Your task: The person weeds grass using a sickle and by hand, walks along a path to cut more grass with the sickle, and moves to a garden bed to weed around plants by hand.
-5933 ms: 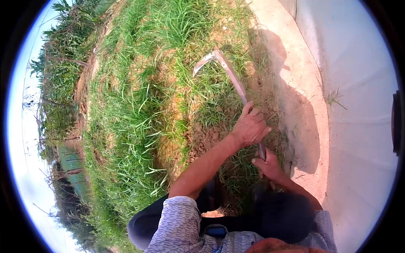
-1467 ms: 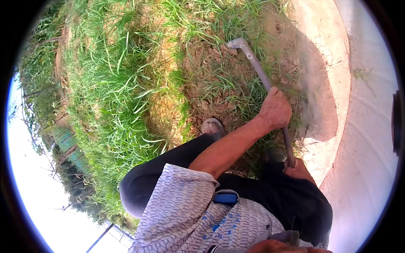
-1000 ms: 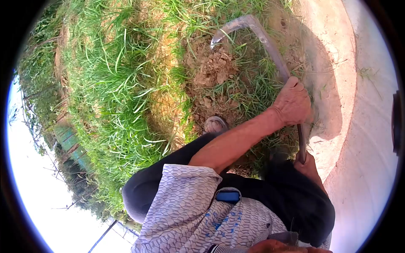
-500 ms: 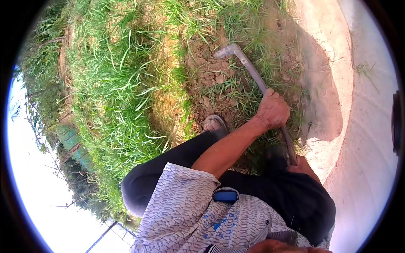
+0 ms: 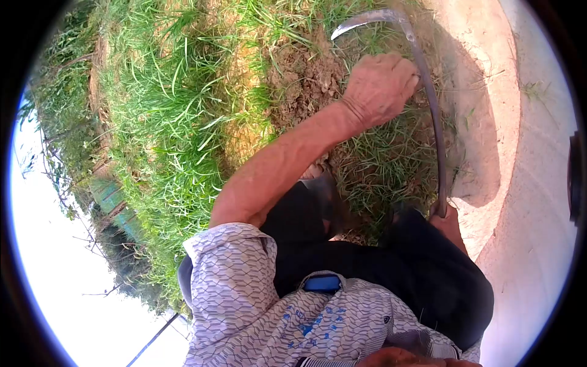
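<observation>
Crouching over grassy ground (image 5: 299,85) and a pale strip (image 5: 506,116)

A hooked tool (image 5: 438,137) spans their border — likely stiff and blade-heavy, best held by the shaft (image 5: 428,88), clear of the blade (image 5: 361,21). The left hand (image 5: 380,85) curls beside the shaft, its hold unclear — the right hand (image 5: 450,223) clasps the butt.

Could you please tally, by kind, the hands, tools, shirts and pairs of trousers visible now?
Hands: 2 (left hand, right hand)
Tools: 1 (hooked tool)
Shirts: 1 (patterned shirt)
Trousers: 1 pair (dark trousers)
Total: 5
</observation>
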Motion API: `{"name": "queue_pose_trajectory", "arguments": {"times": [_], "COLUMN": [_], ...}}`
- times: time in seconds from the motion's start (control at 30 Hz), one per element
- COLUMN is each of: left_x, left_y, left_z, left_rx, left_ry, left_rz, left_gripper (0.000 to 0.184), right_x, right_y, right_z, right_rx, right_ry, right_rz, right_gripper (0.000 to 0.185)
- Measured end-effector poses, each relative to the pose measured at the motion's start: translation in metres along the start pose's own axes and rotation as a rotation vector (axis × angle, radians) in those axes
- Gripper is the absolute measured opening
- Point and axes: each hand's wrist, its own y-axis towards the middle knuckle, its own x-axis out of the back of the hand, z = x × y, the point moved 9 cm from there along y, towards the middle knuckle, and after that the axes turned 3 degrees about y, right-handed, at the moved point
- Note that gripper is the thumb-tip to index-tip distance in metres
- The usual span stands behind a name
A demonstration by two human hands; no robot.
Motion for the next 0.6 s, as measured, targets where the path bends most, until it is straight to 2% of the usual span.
{"name": "queue_pose_trajectory", "arguments": {"times": [0.07,0.1,0.17,0.23,0.3,0.37,0.47,0.6], "left_x": [0.005,0.005,0.01,0.017,0.02,0.025,0.027,0.018], "left_y": [-0.024,-0.051,-0.111,-0.133,-0.145,-0.148,-0.17,-0.176], "left_z": [0.072,0.108,0.165,0.173,0.178,0.185,0.207,0.22], "left_rx": [0.169,0.31,0.55,0.598,0.665,0.806,0.902,0.806], "left_ry": [0.269,0.394,0.547,0.578,0.608,0.503,0.351,0.282], "left_rz": [0.317,0.573,0.774,0.823,0.864,0.788,0.778,0.833], "left_gripper": [0.018,0.019,0.024,0.026,0.027,0.036,0.038,0.037], "right_x": [0.009,0.008,0.008,0.005,-0.001,-0.006,-0.013,-0.011], "right_y": [0.022,0.032,0.049,0.058,0.066,0.07,0.073,0.079], "right_z": [-0.018,-0.021,-0.039,-0.059,-0.059,-0.068,-0.064,-0.072], "right_rx": [0.07,0.141,0.114,0.077,0.2,0.182,0.162,0.18], "right_ry": [-0.016,-0.038,-0.054,-0.07,-0.079,-0.034,0.016,-0.007], "right_rz": [0.005,0.006,-0.009,-0.03,-0.029,-0.029,-0.047,-0.051], "right_gripper": [0.01,0.012,0.012,0.013,0.011,0.011,0.01,0.008]}}
